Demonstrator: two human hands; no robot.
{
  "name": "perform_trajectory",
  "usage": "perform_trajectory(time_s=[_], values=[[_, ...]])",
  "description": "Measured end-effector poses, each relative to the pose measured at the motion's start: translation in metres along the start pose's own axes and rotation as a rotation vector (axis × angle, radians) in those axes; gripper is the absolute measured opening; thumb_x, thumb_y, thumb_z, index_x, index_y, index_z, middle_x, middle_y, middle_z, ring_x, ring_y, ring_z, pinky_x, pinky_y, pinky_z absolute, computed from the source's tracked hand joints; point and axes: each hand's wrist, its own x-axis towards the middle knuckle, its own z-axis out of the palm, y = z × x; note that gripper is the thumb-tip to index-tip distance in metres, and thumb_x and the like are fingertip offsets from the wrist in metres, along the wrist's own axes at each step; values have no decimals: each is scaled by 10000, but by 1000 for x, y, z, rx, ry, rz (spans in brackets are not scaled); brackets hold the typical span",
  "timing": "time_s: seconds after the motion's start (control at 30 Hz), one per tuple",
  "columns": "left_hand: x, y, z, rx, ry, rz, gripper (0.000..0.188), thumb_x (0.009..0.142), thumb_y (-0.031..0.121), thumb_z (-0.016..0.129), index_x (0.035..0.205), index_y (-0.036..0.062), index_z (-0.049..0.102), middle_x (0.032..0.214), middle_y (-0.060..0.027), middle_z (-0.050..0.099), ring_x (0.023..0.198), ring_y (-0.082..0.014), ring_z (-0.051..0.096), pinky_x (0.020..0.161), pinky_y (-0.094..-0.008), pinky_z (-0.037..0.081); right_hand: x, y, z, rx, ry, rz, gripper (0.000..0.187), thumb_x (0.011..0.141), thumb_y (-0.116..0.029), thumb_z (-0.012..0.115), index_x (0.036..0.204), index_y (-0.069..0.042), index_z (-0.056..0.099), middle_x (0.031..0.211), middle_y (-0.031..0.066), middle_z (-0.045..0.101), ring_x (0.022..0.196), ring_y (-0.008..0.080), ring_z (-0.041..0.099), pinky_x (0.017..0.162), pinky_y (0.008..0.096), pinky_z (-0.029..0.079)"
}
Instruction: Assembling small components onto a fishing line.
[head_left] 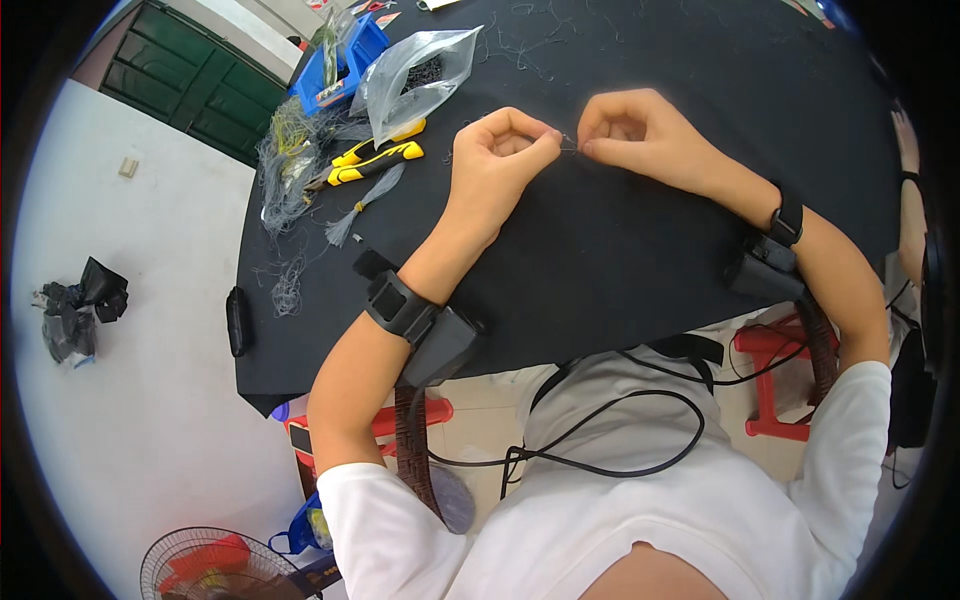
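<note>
Thin strand (569, 144) bridges narrow gap: left grip (493, 158) pinching one side, right grip (655, 138) pinching other.

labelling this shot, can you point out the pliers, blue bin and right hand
pliers (386, 162): head view, lower yellow-and-black handle
blue bin (368, 44): head view, its side wall
right hand (650, 138): head view, middle of the hand

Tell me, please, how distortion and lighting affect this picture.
Head view: the fisheye bows the edge of the table and leaves dark corners; glare streaks the plastic bag; the pale wall looks bright; the small item between the left hand and right hand is too fine to identify.
</note>
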Motion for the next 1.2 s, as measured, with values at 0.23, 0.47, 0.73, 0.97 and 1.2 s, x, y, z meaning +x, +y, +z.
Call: perform_trajectory(time_s=[0.23, 0.47, 0.73, 0.97, 1.2], values=[[-1, 2, 1, -24, -45, -15, 79, 813, 80, 623, 850, 15, 598, 783, 12, 596, 698, -13, 521, 618, -140, 373, 1, 3, -2, 71, 177, 7, 133, 828, -154, 582, 846, -22, 588, 697, -22, 541, 645, 38, 487, 587, 189, 385], [-1, 1, 0, -22, -110, -13, 77, 812, 63, 625, 862, 10, 600, 817, 1, 607, 741, -18, 537, 658, -148, 394, 2, 2, -2, 41, 163, 81, 127, 827, -162, 584, 847, -36, 589, 690, -32, 529, 646, 35, 477, 588, 182, 382], [-1, 0, 0, -18, -12, 28, 97, 817, 105, 634, 858, 21, 606, 776, 17, 590, 680, -7, 503, 604, -141, 358, 1, 3, 0, 39, 67, 61, 113, 820, -119, 575, 835, -9, 596, 678, -26, 530, 640, 29, 477, 588, 188, 379], [-1, 1, 2, -64, 15, 28, 110, 814, 136, 641, 855, 38, 611, 736, 34, 580, 612, -2, 439, 549, -150, 308, 2, 3, 0, 63, 34, 55, 118, 821, -121, 599, 835, -3, 597, 676, -27, 530, 631, 30, 474, 577, 188, 375], [0, 1, 2, -167, -18, 19, 99, 820, 127, 631, 862, 39, 612, 770, 20, 599, 635, -2, 444, 558, -152, 313, 2, 6, -2, 23, 22, 40, 123, 824, -136, 598, 840, -13, 601, 683, -30, 537, 629, 28, 476, 568, 187, 376]])
